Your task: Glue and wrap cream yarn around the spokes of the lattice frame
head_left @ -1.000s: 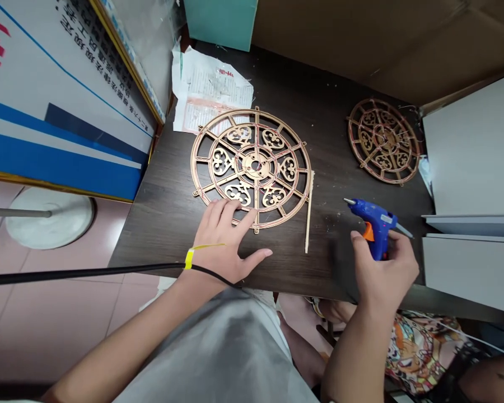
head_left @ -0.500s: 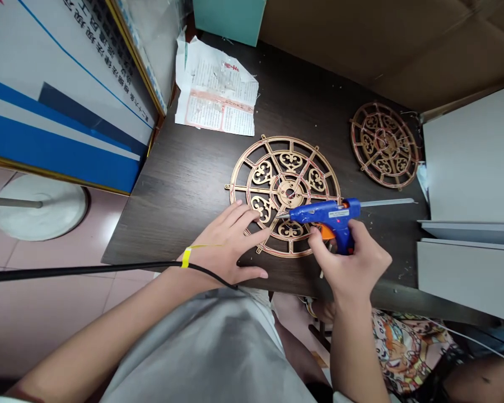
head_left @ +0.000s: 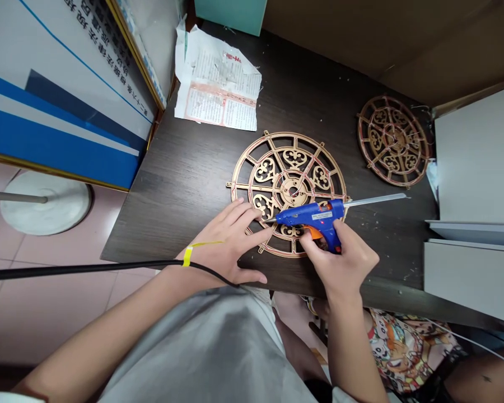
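My right hand point(head_left: 342, 257) is wrapped round the handle of a blue hot glue gun point(head_left: 306, 215) with an orange trigger. A pale glue stick point(head_left: 376, 200) juts out of the gun's back end. The metal nozzle points left, over the lower left part of a round openwork wooden wheel point(head_left: 294, 189) lying flat on the table. Whether the nozzle touches the wood I cannot tell. My left hand point(head_left: 231, 240) lies flat with fingers spread, its fingertips on the wheel's lower left rim. Reddish lines run along the wheel's rings and spokes.
On the dark table point(head_left: 172, 184) a second wooden wheel point(head_left: 395, 140) lies at the right. A torn printed sheet point(head_left: 218, 84) is at the back left. White panels point(head_left: 479, 168) stand at the right edge. A black cable point(head_left: 88, 270) crosses my left wrist. Another person's patterned clothing point(head_left: 403, 352) shows below right.
My right hand has moved the glue gun a little to the left, nozzle nearer my left fingers. My left hand stays on the wheel. The view has shifted slightly.
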The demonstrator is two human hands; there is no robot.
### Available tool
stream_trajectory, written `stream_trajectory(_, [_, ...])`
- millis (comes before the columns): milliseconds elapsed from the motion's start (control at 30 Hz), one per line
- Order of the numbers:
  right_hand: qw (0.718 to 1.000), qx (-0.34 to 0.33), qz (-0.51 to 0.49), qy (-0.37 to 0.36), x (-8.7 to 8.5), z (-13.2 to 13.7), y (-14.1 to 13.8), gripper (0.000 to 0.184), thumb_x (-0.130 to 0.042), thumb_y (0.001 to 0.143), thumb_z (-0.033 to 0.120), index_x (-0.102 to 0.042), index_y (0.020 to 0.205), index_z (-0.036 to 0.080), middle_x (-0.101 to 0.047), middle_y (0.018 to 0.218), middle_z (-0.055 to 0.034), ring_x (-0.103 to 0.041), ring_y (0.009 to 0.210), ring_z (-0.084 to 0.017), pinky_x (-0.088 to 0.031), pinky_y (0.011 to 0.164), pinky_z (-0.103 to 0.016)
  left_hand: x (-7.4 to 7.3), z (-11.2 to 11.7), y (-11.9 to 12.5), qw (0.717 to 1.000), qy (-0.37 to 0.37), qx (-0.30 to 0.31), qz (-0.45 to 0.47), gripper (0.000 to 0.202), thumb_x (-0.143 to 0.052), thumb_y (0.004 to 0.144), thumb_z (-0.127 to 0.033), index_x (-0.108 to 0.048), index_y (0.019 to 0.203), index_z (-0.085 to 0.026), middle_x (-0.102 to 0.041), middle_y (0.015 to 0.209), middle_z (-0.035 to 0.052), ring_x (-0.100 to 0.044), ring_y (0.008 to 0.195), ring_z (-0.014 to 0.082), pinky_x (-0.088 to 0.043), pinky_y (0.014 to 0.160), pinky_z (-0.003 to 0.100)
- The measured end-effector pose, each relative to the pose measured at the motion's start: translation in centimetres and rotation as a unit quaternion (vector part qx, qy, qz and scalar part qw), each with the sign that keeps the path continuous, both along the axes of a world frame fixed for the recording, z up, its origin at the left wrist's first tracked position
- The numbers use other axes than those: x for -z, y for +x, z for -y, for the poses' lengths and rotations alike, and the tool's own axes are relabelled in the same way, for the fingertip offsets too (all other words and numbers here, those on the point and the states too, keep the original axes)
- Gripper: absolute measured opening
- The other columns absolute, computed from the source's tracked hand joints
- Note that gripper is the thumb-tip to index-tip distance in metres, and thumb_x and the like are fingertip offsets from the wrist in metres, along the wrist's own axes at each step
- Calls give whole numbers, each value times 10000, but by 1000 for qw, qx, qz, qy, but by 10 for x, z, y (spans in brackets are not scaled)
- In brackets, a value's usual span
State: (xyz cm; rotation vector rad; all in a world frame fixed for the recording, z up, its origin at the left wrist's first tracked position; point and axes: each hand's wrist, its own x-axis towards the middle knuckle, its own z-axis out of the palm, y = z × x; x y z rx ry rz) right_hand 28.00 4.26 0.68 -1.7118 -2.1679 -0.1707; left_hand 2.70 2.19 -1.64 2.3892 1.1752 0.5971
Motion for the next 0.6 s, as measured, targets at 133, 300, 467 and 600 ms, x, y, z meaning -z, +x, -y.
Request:
stream_trajectory(133, [1000, -1, 5, -4, 2, 0, 1, 164, -629, 868, 310, -598, 759, 191, -512, 615, 11, -418, 548, -128, -348, 587, -276, 2, 0, 0, 1000, 6, 1, 10, 823, -743, 768, -704, -612, 1393, -185, -530, 1360, 175, -453, 1359, 341, -278, 1265, 571])
stream_trajectory(300, [1000, -11, 2, 3, 2, 0, 3, 130, -636, 861, 289, -641, 798, 176, -517, 611, 12, -425, 542, -130, -358, 592, -272, 1, 0, 0, 1000, 2, 3, 10, 829, -767, 756, -684, -611, 1399, -186, -528, 1365, 174, -455, 1360, 341, -277, 1265, 570])
stream_trajectory(467, [999, -39, -19, 30, 5, -1, 6, 90, -675, 825, 225, -633, 769, 169, -498, 597, 31, -389, 523, -106, -350, 575, -254, 2, 0, -1, 1000, 4, 8, 13, 835, -772, 748, -683, -609, 1397, -185, -522, 1368, 181, -459, 1357, 355, -281, 1255, 592])
stream_trajectory(600, [996, -54, -24, 67, 7, -3, 6, 143, -686, 804, 190, -580, 709, 174, -491, 586, 42, -360, 506, -87, -327, 547, -247, 3, 0, -2, 1000, 9, 12, 16, 825, -744, 770, -697, -606, 1394, -175, -515, 1364, 185, -462, 1353, 361, -277, 1253, 600])
